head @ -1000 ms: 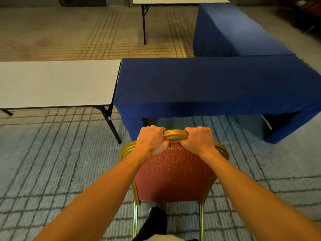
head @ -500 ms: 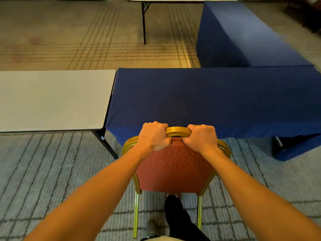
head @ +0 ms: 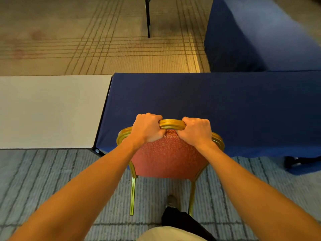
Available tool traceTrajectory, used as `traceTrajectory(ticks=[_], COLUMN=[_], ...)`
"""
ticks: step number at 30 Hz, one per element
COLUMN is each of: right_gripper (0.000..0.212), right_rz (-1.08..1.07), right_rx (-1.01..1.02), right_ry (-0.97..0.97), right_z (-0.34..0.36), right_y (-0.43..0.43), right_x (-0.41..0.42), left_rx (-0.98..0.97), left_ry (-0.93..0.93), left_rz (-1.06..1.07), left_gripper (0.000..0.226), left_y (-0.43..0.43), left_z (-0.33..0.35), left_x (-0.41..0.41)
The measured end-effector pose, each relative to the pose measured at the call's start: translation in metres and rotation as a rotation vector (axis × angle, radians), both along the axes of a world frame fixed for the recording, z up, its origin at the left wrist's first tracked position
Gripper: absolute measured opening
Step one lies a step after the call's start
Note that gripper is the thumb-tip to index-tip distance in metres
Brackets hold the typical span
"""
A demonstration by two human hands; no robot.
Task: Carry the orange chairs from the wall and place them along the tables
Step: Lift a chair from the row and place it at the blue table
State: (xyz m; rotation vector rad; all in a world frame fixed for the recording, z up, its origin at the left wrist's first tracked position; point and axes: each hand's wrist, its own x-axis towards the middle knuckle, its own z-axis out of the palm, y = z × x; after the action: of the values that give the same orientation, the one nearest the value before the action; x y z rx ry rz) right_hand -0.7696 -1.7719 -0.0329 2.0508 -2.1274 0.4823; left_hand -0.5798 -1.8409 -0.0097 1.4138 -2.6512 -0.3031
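Observation:
An orange chair (head: 167,158) with a gold metal frame and patterned red-orange back stands in front of me, its back toward me. My left hand (head: 147,127) grips the top rail left of centre. My right hand (head: 196,130) grips the same rail right of centre. The chair's seat is hidden under the near edge of the blue-clothed table (head: 208,101). Two gold rear legs show below the backrest.
A bare white table (head: 50,110) abuts the blue one on the left. A second blue-clothed table (head: 251,35) runs away at the far right. A black table leg (head: 148,18) stands at the top. My foot (head: 172,202) is behind the chair on grey striped carpet.
I have walked forward with the chair. The blue table has come closer, and the chair's front now sits under its near edge. Both hands keep the same grip.

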Motion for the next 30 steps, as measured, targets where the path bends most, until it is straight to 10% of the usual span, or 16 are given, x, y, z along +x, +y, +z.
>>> traceTrajectory(ticks=[30], right_gripper=[0.029], right_rz=[0.082], right_rx=[0.524], right_ry=[-0.324], right_z=[-0.053], right_y=[0.135], right_x=[0.082], left_rx=[0.270], left_ry=[-0.014], left_rz=[-0.088], left_gripper=[0.031], left_y=[0.140], left_z=[-0.086], left_x=[0.094])
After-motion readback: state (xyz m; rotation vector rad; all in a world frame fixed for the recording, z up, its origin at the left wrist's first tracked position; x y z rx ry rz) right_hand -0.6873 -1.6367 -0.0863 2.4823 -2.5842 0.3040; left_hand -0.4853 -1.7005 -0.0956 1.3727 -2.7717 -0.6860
